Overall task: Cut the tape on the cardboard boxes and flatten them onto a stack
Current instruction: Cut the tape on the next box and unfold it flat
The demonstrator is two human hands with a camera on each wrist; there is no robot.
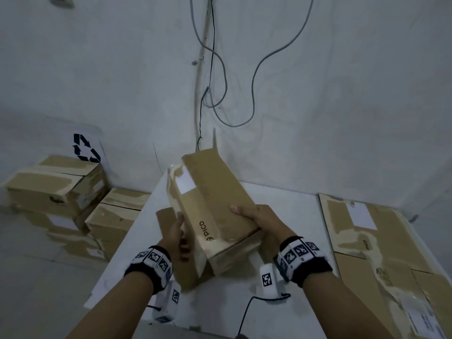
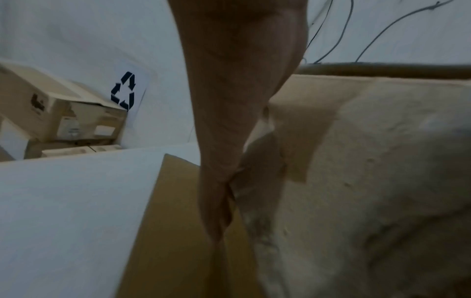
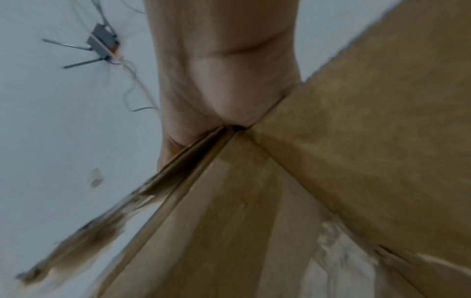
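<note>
We press the box flat evenly: left hand flat against its side, right hand gripping its edge.

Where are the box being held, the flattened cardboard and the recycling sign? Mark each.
box being held (image 1: pixel 215 192), head view, on its upper brown panel.
flattened cardboard (image 1: pixel 391 241), head view, on the top sheet's bare middle.
recycling sign (image 1: pixel 86 148), head view, on the black arrows.
</note>
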